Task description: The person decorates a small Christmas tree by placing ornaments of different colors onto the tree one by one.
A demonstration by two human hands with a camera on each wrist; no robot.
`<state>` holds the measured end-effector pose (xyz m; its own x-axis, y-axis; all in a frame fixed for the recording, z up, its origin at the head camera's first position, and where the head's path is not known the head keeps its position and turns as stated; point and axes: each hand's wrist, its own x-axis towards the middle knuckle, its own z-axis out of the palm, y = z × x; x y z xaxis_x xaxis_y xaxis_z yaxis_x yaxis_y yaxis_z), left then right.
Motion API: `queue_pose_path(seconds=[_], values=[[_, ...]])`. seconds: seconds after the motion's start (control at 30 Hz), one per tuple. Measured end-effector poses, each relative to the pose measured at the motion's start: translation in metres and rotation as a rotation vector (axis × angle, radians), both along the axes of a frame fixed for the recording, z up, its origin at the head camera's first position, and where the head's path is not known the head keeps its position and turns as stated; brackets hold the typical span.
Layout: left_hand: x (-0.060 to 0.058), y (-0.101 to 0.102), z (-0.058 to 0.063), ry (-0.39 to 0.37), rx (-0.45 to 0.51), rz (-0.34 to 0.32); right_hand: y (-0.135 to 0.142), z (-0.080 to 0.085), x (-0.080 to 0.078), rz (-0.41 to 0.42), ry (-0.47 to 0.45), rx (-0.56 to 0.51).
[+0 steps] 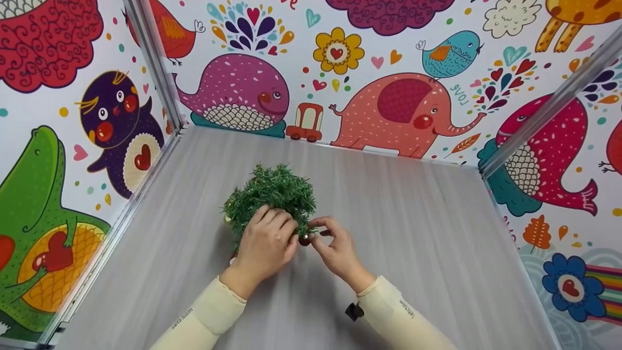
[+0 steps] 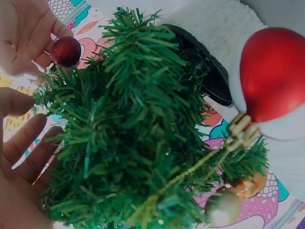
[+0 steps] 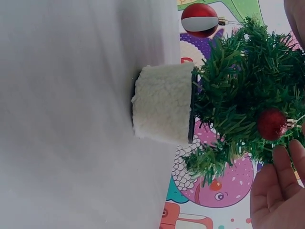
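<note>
A small artificial Christmas tree [image 1: 274, 187] stands on the table in a fluffy white pot [image 3: 164, 104]. My left hand [image 1: 269, 238] is at the tree's near side, its fingers curved round a green branch [image 2: 62, 88]. Just right of it, my right hand [image 1: 337, 248] has thumb and index finger at the cap and loop of a small dark red bauble [image 3: 272, 124], seeming to pinch there. That bauble hangs beside the branch tip. The exact finger contact is partly hidden by needles. A red and white bauble [image 3: 200, 20] hangs from another branch by a gold cord [image 2: 188, 171].
Gold baubles [image 2: 223, 208] hang on the tree's left side. The grey wood-grain table [image 1: 413, 218] stretches around the tree. Printed cartoon panels [image 1: 311, 73] with metal edge rails [image 1: 160, 73] enclose the table's back and sides. A dark clip [image 1: 354, 311] sits at the right wrist.
</note>
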<state>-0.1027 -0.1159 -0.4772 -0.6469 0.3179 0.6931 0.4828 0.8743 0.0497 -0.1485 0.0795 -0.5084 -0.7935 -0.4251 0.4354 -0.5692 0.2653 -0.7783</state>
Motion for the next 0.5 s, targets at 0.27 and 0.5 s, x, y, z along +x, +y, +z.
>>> queue_pose_path(seconds=[0.27,0.5], values=[[0.003,-0.004,-0.001,0.056,0.016,-0.051,0.02,-0.022,-0.011,-0.016,0.003,0.064],[0.02,-0.022,0.002,0.3,0.109,-0.17,0.051,-0.029,-0.019,-0.124,0.097,0.312]])
